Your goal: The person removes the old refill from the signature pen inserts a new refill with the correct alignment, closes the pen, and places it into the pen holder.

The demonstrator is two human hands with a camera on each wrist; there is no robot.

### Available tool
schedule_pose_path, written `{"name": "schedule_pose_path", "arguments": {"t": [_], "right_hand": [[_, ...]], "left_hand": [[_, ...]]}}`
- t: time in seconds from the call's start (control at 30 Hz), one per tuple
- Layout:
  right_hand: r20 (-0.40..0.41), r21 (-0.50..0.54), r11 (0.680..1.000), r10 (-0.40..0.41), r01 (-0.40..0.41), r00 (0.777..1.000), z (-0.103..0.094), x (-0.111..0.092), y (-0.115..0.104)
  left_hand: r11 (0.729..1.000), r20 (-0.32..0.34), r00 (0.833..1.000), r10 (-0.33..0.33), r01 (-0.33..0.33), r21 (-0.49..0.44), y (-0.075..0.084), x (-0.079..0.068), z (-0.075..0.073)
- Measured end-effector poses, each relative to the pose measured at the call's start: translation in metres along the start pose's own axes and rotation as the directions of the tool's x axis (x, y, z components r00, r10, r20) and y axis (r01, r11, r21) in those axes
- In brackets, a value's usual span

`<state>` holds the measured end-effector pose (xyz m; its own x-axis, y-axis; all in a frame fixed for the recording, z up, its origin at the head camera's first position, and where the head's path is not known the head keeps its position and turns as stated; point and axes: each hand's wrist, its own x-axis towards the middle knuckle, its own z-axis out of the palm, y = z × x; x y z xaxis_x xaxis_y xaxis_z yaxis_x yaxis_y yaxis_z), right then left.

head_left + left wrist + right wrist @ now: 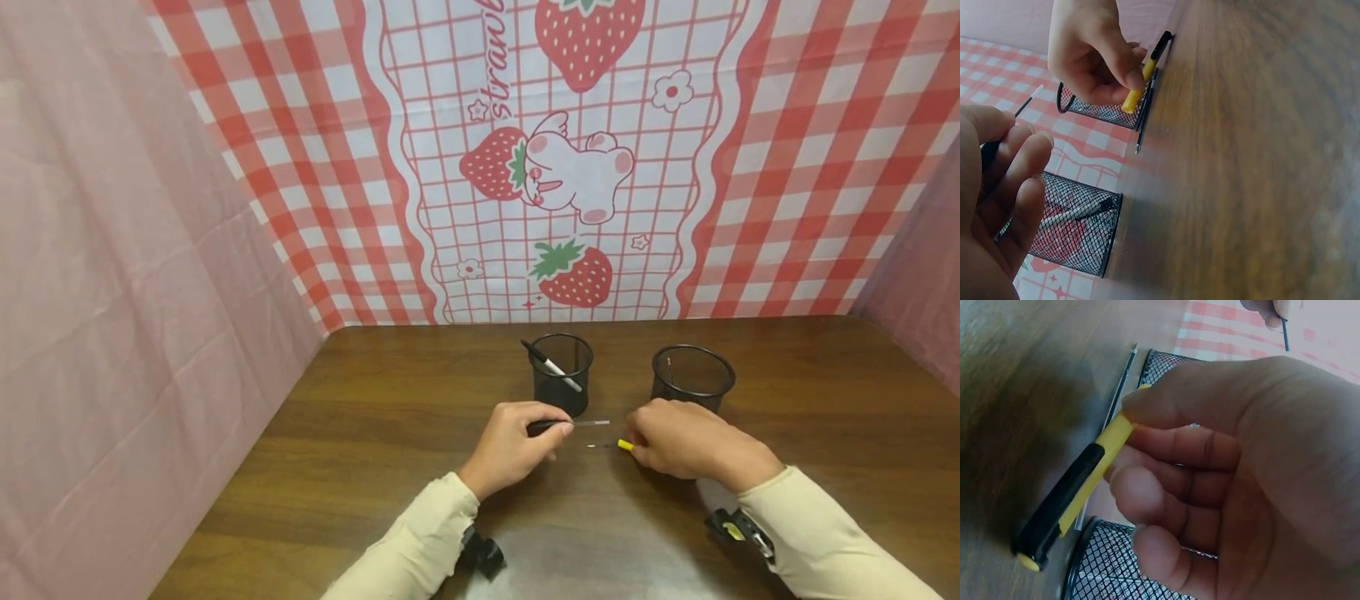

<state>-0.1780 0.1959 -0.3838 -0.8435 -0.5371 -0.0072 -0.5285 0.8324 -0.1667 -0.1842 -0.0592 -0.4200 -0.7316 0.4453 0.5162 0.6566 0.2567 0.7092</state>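
My left hand [516,442] pinches a black pen part [542,427], mostly hidden by the fingers. A thin dark ink refill [1025,105] with a clear end sticks out of it, pointing right. Between thumb and fingers, my right hand [686,437] holds a yellow pen barrel [1105,447] with a black clip section [1060,503] at one end. Its bare yellow end faces the left hand in the head view. Another refill [1116,397], with a metal tip, lies on the table beneath the right hand, partly covered by the barrel and fingers.
Behind the left hand stands a black mesh pen cup [561,402] with a black-and-white pen [555,369] leaning inside. A second mesh cup [693,390] is just behind the right hand. The wooden table [360,450] ends at a strawberry-print cloth backdrop [660,275].
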Motion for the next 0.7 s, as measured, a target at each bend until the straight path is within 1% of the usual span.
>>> {"name": "schedule_pose_path", "arguments": {"t": [0.1, 0.33, 0.7], "right_hand": [[-0.008, 0.019, 1.000, -0.010, 0.010, 1.000, -0.0019, -0.0003, -0.0005], [-0.050, 0.014, 0.999, -0.040, 0.041, 0.998, -0.0031, 0.0004, 0.0022], [-0.083, 0.049, 0.997, -0.057, 0.062, 0.995, -0.0056, 0.0001, 0.0013]], "left_hand": [[1.000, 0.001, 1.000, -0.006, 0.006, 0.002, -0.0001, 0.0004, 0.0000], [1.000, 0.003, 1.000, -0.018, 0.018, 0.001, -0.0003, 0.0000, -0.0003], [1.000, -0.001, 1.000, 0.008, -0.008, 0.009, -0.0028, -0.0001, -0.0007]]}}
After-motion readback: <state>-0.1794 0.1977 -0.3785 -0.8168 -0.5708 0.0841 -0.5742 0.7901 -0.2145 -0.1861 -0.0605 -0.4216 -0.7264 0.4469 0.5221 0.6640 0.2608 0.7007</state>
